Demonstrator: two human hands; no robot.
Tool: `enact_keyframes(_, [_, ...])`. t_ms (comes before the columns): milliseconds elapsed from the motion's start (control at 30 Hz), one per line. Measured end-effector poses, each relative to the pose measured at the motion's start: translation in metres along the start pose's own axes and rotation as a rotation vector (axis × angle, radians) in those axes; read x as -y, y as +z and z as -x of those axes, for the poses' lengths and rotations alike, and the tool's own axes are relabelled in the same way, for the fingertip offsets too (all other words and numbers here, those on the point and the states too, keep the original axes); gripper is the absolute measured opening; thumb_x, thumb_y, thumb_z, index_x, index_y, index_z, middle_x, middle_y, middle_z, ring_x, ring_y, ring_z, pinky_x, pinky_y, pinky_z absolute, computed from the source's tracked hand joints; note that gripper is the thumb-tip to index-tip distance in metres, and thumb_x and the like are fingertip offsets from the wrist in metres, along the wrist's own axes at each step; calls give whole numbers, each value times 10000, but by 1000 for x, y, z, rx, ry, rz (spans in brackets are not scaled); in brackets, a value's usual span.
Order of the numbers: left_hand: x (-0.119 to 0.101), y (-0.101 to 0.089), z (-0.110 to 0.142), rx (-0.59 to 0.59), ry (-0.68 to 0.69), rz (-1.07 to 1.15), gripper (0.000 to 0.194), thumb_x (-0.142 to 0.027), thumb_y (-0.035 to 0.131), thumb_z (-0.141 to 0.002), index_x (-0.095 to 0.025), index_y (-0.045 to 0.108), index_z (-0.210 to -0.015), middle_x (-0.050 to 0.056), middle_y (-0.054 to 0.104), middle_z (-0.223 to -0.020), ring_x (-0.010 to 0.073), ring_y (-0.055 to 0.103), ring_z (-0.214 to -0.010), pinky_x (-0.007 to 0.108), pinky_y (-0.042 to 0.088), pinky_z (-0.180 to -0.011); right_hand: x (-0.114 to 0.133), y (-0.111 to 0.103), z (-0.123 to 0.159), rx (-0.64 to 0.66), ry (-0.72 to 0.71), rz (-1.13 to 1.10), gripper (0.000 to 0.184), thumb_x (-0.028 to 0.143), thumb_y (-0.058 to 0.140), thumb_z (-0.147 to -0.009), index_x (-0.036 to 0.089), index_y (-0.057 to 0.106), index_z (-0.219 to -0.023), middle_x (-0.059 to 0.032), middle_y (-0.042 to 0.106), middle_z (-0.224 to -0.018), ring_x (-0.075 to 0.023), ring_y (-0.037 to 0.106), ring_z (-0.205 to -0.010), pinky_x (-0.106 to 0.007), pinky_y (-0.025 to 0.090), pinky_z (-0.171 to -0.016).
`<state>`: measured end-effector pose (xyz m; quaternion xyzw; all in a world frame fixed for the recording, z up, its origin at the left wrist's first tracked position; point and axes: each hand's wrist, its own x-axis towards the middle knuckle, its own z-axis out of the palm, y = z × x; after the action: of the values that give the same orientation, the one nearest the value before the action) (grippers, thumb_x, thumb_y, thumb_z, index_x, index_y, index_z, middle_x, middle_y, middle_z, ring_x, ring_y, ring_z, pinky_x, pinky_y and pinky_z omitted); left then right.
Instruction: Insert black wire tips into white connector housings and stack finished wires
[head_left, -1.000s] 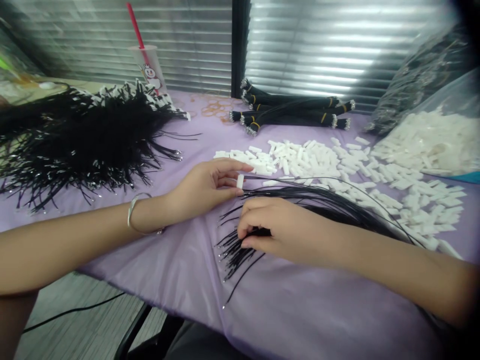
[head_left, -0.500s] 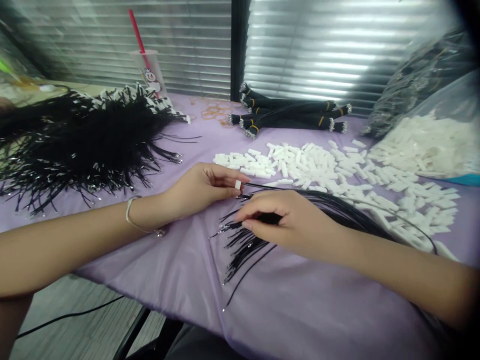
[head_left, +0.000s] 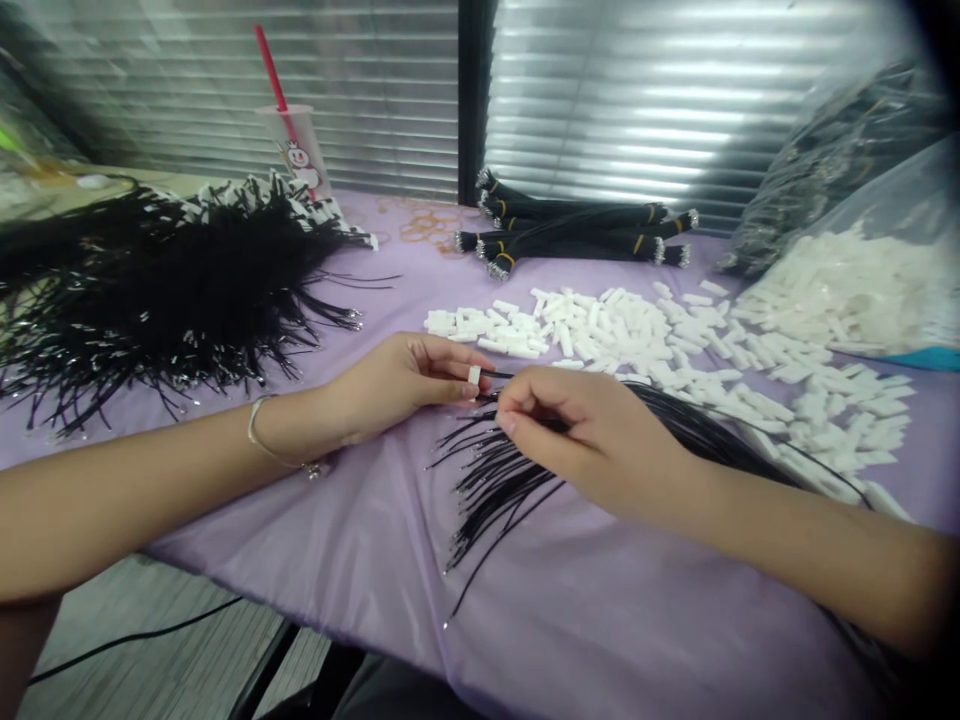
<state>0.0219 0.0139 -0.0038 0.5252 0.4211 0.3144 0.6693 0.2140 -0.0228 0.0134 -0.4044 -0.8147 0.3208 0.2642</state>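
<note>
My left hand [head_left: 397,388] is closed, with a small white plastic connector housing [head_left: 474,377] between thumb and fingertips. A black wire [head_left: 491,374] runs from the housing to the right, behind my right hand. My right hand [head_left: 589,425] is closed in a pinch just right of the housing. A thin black wire shows between its fingertips and the housing; whether its end sits inside the housing I cannot tell. Below and behind the right hand lies a fan of loose black wires [head_left: 499,495] with metal terminals at their tips.
White housings [head_left: 615,325] are spread behind the hands. Left lies a heap of black wires [head_left: 180,290] with white ends. Tied wire bundles [head_left: 570,225], rubber bands [head_left: 424,228], a cup [head_left: 304,150] with a red straw and a plastic bag [head_left: 862,280] of white pieces stand behind.
My right hand has moved slightly right and up, closer to the level of the housing, and its fingertips now pinch by the wire. My left hand has kept its hold on the housing.
</note>
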Motion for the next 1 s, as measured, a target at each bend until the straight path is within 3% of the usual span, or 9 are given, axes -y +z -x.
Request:
enact_keyframes(200, [2,-3,-1,23,-74,179,238,33,591,-733,-129,662,-894,16,709,-782,116,670,-754,239,555,-764,-9,-7,-9,-118,142,36,136,175,512,-765,164,529,-631,76,423,-495,-29,351,-450,-159,261,-409])
enact_keyframes(533, [0,0,0,-41,-122,174,192,61,547,-754,-93,595,-859,80,706,-837,148,680,-789,259,564,-769,-17,-3,-9,-37,205,139,126,231,515,-726,180,518,-611,74,446,-482,-53,381,-458,-191,291,-430])
enact_keyframes(1000, [-1,5,0,-57,-124,138,186,38,601,-727,-100,569,-848,55,696,-801,122,674,-738,251,553,-766,-12,0,-11,-47,195,215,95,204,489,-693,169,524,-612,45,515,-512,-66,406,-459,-216,289,-476])
